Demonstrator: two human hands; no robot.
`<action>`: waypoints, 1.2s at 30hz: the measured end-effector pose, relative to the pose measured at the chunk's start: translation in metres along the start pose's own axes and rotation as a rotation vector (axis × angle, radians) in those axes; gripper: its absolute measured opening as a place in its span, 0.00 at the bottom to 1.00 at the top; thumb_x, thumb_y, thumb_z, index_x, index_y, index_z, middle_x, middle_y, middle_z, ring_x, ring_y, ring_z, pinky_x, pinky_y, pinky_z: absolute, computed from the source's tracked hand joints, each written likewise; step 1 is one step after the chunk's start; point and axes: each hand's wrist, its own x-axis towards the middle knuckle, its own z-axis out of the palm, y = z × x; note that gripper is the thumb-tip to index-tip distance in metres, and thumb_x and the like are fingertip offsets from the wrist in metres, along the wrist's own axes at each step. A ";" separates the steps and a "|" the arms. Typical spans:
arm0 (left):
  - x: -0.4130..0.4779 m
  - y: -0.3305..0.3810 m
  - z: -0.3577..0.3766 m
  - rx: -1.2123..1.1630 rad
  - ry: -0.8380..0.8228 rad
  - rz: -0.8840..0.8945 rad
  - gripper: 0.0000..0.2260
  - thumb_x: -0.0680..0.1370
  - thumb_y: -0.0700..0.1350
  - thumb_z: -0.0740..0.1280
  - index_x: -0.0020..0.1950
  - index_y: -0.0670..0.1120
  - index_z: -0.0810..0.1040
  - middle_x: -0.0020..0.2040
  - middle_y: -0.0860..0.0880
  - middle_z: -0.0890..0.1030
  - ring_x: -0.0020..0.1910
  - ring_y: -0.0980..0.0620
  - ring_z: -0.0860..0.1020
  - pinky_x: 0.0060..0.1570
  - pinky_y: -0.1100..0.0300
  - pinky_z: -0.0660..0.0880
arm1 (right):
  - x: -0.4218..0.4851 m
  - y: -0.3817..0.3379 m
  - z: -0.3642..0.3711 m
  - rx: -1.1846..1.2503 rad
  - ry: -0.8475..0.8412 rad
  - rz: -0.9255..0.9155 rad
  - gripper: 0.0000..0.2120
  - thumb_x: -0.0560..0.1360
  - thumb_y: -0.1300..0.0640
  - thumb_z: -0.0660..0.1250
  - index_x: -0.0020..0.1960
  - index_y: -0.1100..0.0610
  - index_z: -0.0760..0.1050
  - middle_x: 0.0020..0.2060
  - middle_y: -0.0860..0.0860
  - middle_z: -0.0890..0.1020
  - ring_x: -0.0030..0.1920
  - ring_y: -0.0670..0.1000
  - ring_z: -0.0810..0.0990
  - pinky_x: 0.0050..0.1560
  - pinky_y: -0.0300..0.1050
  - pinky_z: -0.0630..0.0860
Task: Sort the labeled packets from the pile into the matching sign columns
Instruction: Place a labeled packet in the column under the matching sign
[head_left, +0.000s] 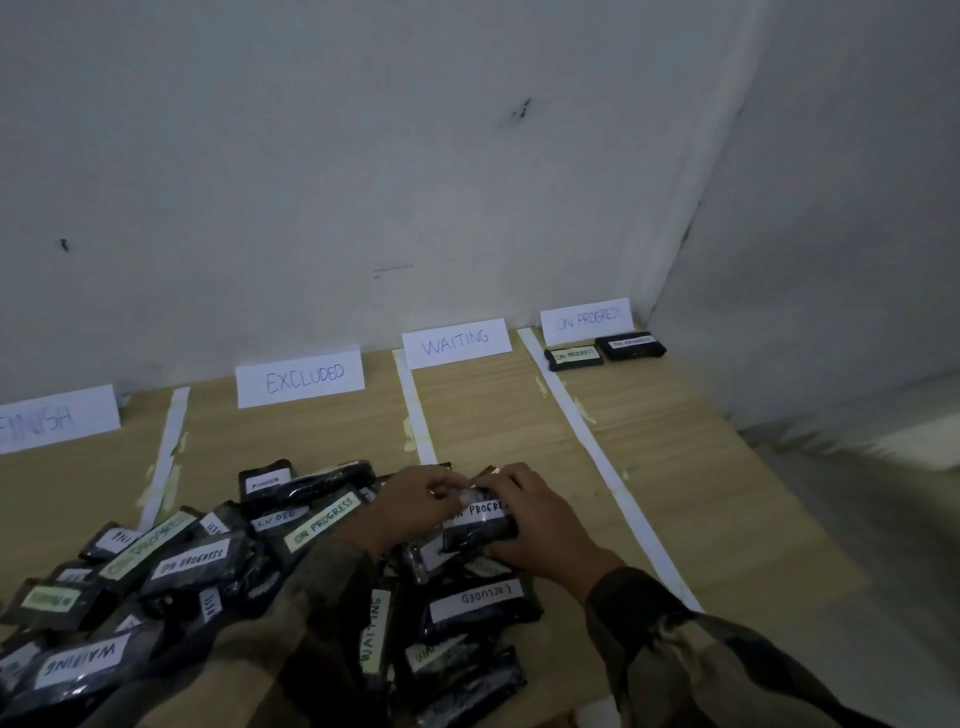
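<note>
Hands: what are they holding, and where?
Both grip one ON PROGRESS packet: left hand pinches its far left edge, right hand wraps its right end.

Dim light here, everything greyish and a bit murky. Straight ahead of me stands a pale back wall (363, 156), plain and scuffed in places. There's a dark smudge (521, 110) high up toward the right, and a smaller dark spot (64, 244) lower down on the left. A faint short line (393, 269) marks the wall near the middle. On my right a side wall (841, 234) meets it in a corner (696, 223), with a darker seam running down the join. Below me, the counter (691, 483) is light wood grain, its far end reaching into that corner. Past its right edge the floor (893, 545) shows grey and blurred.
</note>
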 end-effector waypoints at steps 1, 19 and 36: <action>0.004 0.004 0.003 -0.001 0.002 -0.011 0.12 0.75 0.47 0.69 0.58 0.48 0.79 0.54 0.51 0.81 0.50 0.55 0.78 0.49 0.63 0.73 | -0.001 0.007 -0.004 0.004 0.004 0.024 0.31 0.67 0.51 0.72 0.68 0.49 0.67 0.59 0.49 0.68 0.56 0.50 0.72 0.42 0.40 0.67; 0.110 0.043 0.086 0.706 0.023 0.217 0.35 0.63 0.70 0.58 0.62 0.51 0.76 0.57 0.50 0.79 0.56 0.46 0.79 0.49 0.48 0.76 | 0.008 0.149 -0.084 -0.103 0.079 0.368 0.31 0.67 0.53 0.72 0.68 0.52 0.66 0.60 0.52 0.67 0.56 0.54 0.73 0.47 0.43 0.73; 0.260 0.075 0.155 0.619 0.048 0.152 0.30 0.73 0.63 0.61 0.72 0.53 0.63 0.71 0.51 0.68 0.69 0.50 0.65 0.67 0.51 0.63 | 0.096 0.313 -0.133 -0.143 0.013 0.458 0.32 0.70 0.55 0.70 0.72 0.52 0.63 0.65 0.52 0.64 0.63 0.52 0.66 0.60 0.44 0.71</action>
